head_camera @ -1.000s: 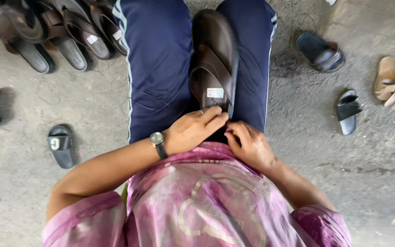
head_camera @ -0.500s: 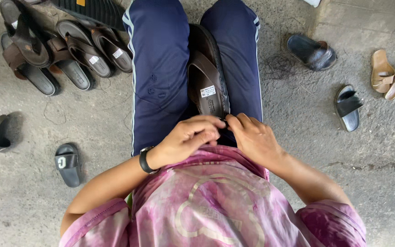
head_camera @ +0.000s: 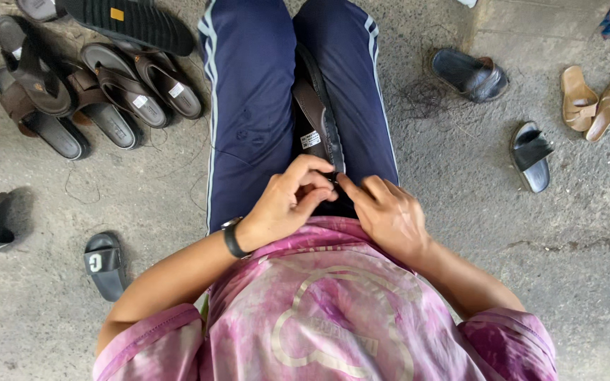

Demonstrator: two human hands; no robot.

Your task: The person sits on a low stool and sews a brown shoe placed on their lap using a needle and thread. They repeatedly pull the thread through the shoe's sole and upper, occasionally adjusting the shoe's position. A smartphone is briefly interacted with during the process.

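A dark brown sandal [head_camera: 317,120] lies lengthwise between the person's thighs in navy track trousers [head_camera: 248,106], at the centre of the frame. The left hand [head_camera: 287,201], a black watch [head_camera: 233,238] at its wrist, curls its fingers narrowly, pinching the sandal's near end. The right hand [head_camera: 386,212] meets it there, fingers bent close on the same end; whether they grip or only press cannot be told. The hands seem to be working that end, which calls for steady pressure. On the concrete floor [head_camera: 460,233], several brown sandals [head_camera: 100,92] are heaped at upper left, 2 tan sandals [head_camera: 594,99] at upper right.
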